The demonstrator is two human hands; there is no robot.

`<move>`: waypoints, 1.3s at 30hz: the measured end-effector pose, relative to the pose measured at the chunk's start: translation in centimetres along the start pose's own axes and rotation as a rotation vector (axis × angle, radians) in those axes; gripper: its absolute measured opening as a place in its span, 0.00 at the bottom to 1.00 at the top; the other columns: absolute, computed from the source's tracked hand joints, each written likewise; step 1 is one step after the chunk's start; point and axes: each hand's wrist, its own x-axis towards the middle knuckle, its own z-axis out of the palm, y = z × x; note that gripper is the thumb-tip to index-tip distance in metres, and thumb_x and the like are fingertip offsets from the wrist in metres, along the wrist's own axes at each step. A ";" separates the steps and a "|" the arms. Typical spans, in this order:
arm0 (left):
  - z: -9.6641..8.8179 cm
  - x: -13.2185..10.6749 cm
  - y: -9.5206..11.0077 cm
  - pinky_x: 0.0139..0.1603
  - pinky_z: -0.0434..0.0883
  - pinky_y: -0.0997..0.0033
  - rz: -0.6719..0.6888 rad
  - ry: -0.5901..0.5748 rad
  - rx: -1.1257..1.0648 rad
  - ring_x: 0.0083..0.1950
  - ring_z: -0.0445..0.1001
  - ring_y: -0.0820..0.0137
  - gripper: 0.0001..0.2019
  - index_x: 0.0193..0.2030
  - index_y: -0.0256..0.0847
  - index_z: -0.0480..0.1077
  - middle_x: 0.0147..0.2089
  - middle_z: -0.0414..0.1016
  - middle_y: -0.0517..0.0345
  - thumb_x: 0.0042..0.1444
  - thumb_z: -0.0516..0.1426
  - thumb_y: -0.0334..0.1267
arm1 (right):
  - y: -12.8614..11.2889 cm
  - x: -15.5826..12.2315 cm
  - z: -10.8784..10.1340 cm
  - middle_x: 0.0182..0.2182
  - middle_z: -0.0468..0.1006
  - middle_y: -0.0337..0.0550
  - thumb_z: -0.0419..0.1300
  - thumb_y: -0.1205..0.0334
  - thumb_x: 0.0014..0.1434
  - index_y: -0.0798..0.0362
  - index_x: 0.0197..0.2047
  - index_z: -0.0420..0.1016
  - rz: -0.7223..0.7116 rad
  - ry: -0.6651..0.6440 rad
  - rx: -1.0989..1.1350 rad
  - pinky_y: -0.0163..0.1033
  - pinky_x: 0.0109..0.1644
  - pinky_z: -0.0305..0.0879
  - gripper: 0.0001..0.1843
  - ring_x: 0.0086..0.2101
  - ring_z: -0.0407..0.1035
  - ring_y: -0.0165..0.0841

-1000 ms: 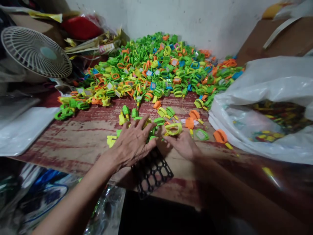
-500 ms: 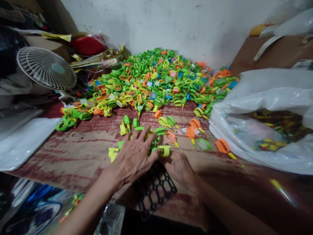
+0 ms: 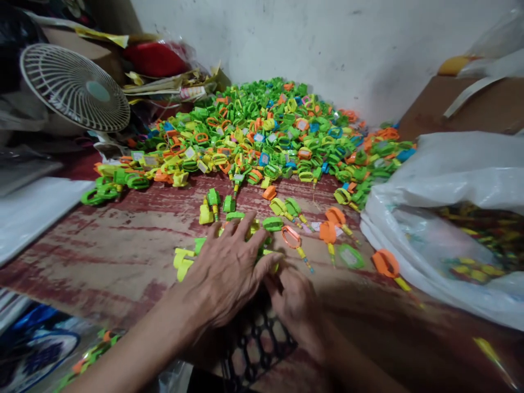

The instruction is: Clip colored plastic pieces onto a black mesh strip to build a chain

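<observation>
My left hand [image 3: 225, 273] lies flat with fingers spread over a small cluster of green and yellow plastic pieces [image 3: 186, 259] at the far end of a black grid tray [image 3: 254, 341]. My right hand [image 3: 292, 300] sits just right of it over the tray, its fingers curled and pinched on a yellow piece [image 3: 273, 267] that is mostly hidden by my left thumb. An orange ring-shaped piece [image 3: 291, 237] lies just beyond the right hand. A big heap of green, yellow, orange and blue plastic pieces [image 3: 270, 131] fills the back of the worn red tabletop [image 3: 123, 240].
A white plastic sack [image 3: 446, 218] holding more coloured pieces lies at the right. A white fan [image 3: 76, 87] stands at the back left, with clutter and a red bag behind it. A white sheet [image 3: 28, 210] lies at the left edge. A brown box [image 3: 475, 103] stands at back right.
My right hand has drawn back toward me with a yellow piece and tucked in beside the left hand over the black tray. The left hand stays spread on the pieces. The camera view has shifted slightly.
</observation>
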 end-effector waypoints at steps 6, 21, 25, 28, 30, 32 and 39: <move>0.2 0.2 0.1 0.65 0.61 0.35 -0.028 0.043 0.006 0.65 0.65 0.51 0.16 0.53 0.50 0.68 0.65 0.65 0.51 0.71 0.42 0.45 | 0.5 -0.1 0.6 0.35 0.80 0.51 0.49 0.62 0.70 0.56 0.48 0.74 -0.081 0.031 0.048 0.39 0.41 0.70 0.14 0.37 0.76 0.39; -2.5 0.2 -0.5 0.70 0.55 0.34 -0.093 0.242 -0.166 0.73 0.56 0.47 0.24 0.67 0.42 0.62 0.72 0.60 0.45 0.68 0.50 0.49 | 2.5 -0.2 -4.4 0.36 0.82 0.47 0.52 0.60 0.64 0.51 0.47 0.76 0.153 -0.030 -0.015 0.39 0.39 0.72 0.14 0.34 0.76 0.37; -6.7 -3.9 -2.6 0.62 0.72 0.53 -0.272 0.807 -0.621 0.58 0.75 0.60 0.20 0.57 0.41 0.71 0.58 0.76 0.53 0.71 0.45 0.48 | 6.7 -0.3 -8.0 0.37 0.81 0.54 0.50 0.56 0.64 0.51 0.43 0.76 0.142 0.067 -0.339 0.46 0.44 0.70 0.15 0.38 0.75 0.44; -5.6 -9.2 -3.1 0.49 0.77 0.61 -0.557 0.997 -0.516 0.44 0.79 0.64 0.22 0.42 0.39 0.75 0.41 0.80 0.56 0.71 0.43 0.47 | 9.4 0.0 -8.8 0.37 0.79 0.57 0.48 0.54 0.64 0.53 0.43 0.74 0.117 0.050 -0.486 0.46 0.38 0.67 0.17 0.35 0.74 0.46; -2.8 -12.4 -2.4 0.44 0.76 0.66 -0.726 0.788 -0.393 0.42 0.78 0.65 0.23 0.34 0.42 0.76 0.38 0.80 0.58 0.69 0.44 0.50 | 10.1 0.1 -8.6 0.32 0.78 0.56 0.48 0.54 0.64 0.53 0.40 0.74 0.132 0.021 -0.578 0.45 0.35 0.65 0.16 0.32 0.73 0.45; 0.7 -14.6 -1.1 0.37 0.75 0.69 -0.733 0.609 -0.491 0.38 0.78 0.66 0.18 0.37 0.43 0.75 0.36 0.81 0.59 0.66 0.50 0.51 | 10.1 0.1 -7.9 0.28 0.76 0.53 0.49 0.55 0.64 0.52 0.36 0.74 0.197 -0.013 -0.692 0.44 0.31 0.63 0.15 0.29 0.71 0.44; 7.9 -12.9 1.4 0.39 0.74 0.55 -0.560 0.393 -0.247 0.38 0.78 0.56 0.17 0.45 0.42 0.74 0.39 0.81 0.49 0.64 0.51 0.51 | 9.1 0.3 -7.0 0.28 0.78 0.51 0.50 0.62 0.64 0.54 0.38 0.76 0.185 -0.031 -0.776 0.41 0.33 0.62 0.13 0.30 0.73 0.41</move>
